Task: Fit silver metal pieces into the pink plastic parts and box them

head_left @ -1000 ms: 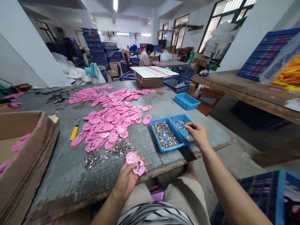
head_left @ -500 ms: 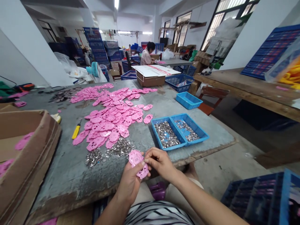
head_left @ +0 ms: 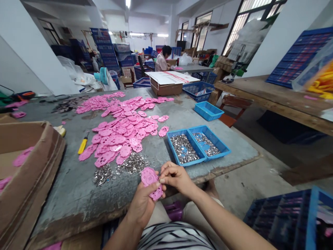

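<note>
My left hand (head_left: 144,201) grips a pink plastic plate (head_left: 149,177) with small holes, its thumb lying across the face. Fingers pinched, my right hand (head_left: 174,177) meets the plate's right edge; whatever is between the fingertips is too small or hidden to name. Just beyond the hands, small shiny metal pieces (head_left: 132,163) lie in loose heaps on the grey table (head_left: 75,194). Behind them spreads a large pile of similar pink plates (head_left: 122,132). Two blue trays (head_left: 179,164) to the right hold more little metal pieces.
A cardboard box (head_left: 49,152) with pink parts stands at the left, near a yellow-handled screwdriver (head_left: 83,146). Another blue tray (head_left: 208,111) sits at the table's right edge. A lidded carton (head_left: 166,89) is at the far edge. A person (head_left: 161,62) sits at a table beyond.
The view has shifted slightly. Both hands stay together at the pink plate, which has moved a little; the right fingertips remain at its edge.
</note>
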`<action>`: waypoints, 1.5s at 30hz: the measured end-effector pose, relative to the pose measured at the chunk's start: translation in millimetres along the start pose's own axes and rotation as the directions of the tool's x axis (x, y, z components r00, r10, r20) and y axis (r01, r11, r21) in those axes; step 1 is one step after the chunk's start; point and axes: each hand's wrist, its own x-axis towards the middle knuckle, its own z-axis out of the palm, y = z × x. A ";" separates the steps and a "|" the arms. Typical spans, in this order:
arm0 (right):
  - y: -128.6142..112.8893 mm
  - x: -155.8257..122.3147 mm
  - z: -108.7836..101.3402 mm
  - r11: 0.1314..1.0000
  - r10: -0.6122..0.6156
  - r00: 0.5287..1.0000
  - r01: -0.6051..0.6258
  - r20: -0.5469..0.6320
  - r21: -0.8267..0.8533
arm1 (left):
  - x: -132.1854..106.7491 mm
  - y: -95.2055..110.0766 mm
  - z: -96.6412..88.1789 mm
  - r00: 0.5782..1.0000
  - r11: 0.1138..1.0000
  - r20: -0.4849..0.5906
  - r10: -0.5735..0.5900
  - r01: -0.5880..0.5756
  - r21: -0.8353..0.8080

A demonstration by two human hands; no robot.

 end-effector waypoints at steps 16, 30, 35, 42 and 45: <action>-1.2 -0.3 4.8 0.997 0.082 0.996 -0.082 0.021 -0.001 | 1.5 1.1 3.2 0.995 0.996 -0.051 0.080 -0.078 0.038; -1.2 -1.0 16.4 0.984 0.086 0.989 -0.104 -0.122 -0.144 | 8.6 -1.8 13.6 0.818 0.836 -0.278 0.503 -0.381 0.395; -4.8 0.1 17.8 0.984 -0.004 0.989 -0.022 -0.145 -0.175 | 4.6 2.4 15.2 0.879 0.881 -0.188 0.438 -0.378 0.285; -22.7 0.0 5.9 0.960 -0.033 0.999 0.029 -0.010 -0.280 | -1.3 15.5 11.4 0.984 0.986 0.073 0.164 -0.167 0.028; -27.9 1.2 1.7 0.919 -0.090 0.994 0.107 0.062 -0.380 | -2.1 15.9 10.5 0.980 0.980 0.099 0.172 -0.181 0.085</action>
